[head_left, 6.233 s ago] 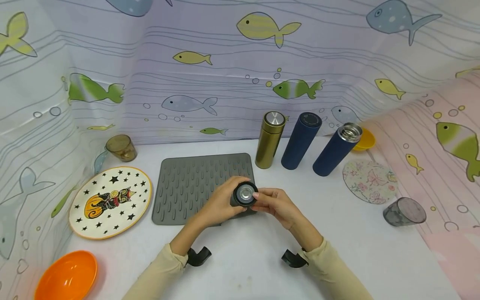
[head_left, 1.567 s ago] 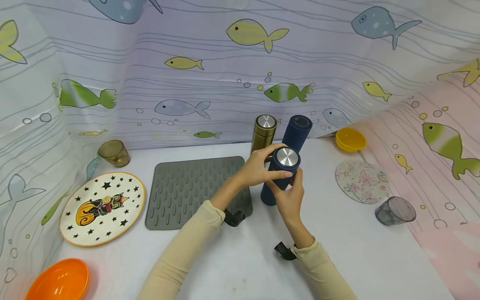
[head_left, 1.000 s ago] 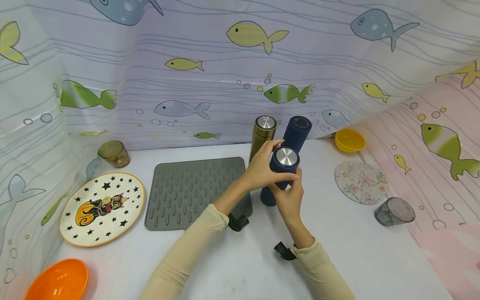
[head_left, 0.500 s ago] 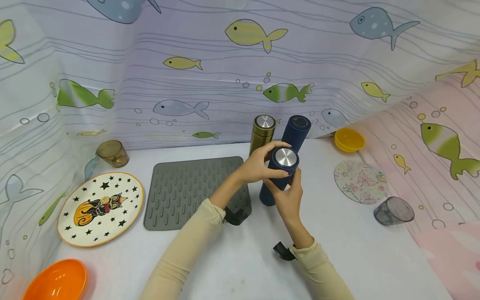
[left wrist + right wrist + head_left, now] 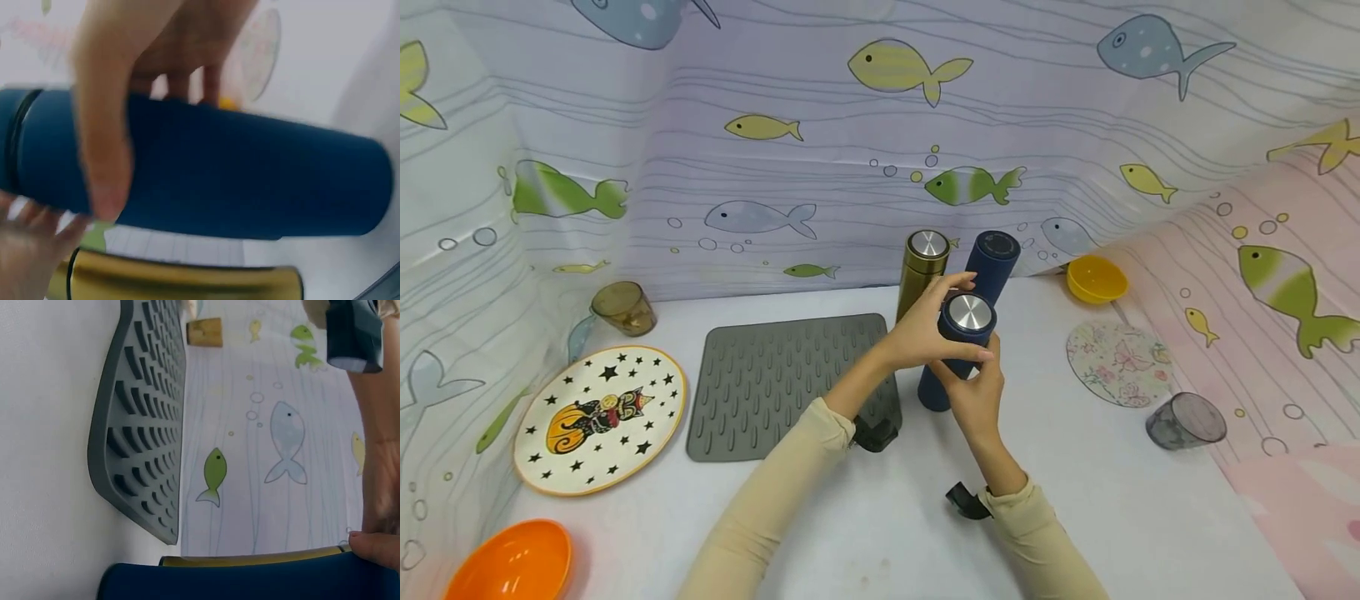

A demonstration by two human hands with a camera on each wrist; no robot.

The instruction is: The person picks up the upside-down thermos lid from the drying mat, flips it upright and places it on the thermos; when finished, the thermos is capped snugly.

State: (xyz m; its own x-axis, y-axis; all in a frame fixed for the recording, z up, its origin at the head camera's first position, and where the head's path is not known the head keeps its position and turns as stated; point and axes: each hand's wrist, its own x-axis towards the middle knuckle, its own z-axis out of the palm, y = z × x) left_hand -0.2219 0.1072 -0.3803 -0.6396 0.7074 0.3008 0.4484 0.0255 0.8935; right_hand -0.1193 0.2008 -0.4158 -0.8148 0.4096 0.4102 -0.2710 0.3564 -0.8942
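Observation:
A navy vacuum flask [image 5: 934,390] stands in the middle, its lid [image 5: 968,312] with a brushed silver top on it. My left hand [image 5: 917,333] holds the lid between thumb and curved fingers. Lower down, my right hand [image 5: 979,398] grips the flask's body. In the left wrist view the flask [image 5: 250,169] lies across the picture, and the right hand's thumb [image 5: 103,162] crosses its body. Only the flask's side [image 5: 237,584] shows along the bottom of the right wrist view. Whether its base touches the table cannot be told.
Behind stand a gold flask [image 5: 917,279] and another navy flask [image 5: 996,262]. A grey ridged mat [image 5: 790,383], a plate [image 5: 658,442], a brown cup [image 5: 625,308] and an orange bowl [image 5: 512,558] lie left. Right are a yellow bowl [image 5: 1097,280], floral mat [image 5: 1116,367] and grey cup [image 5: 1183,421].
Since the oldest frame, the uncapped navy flask has moved from the back right to between my hands, with a lid now on it. Lately my left fingers shift back and forth around the lid.

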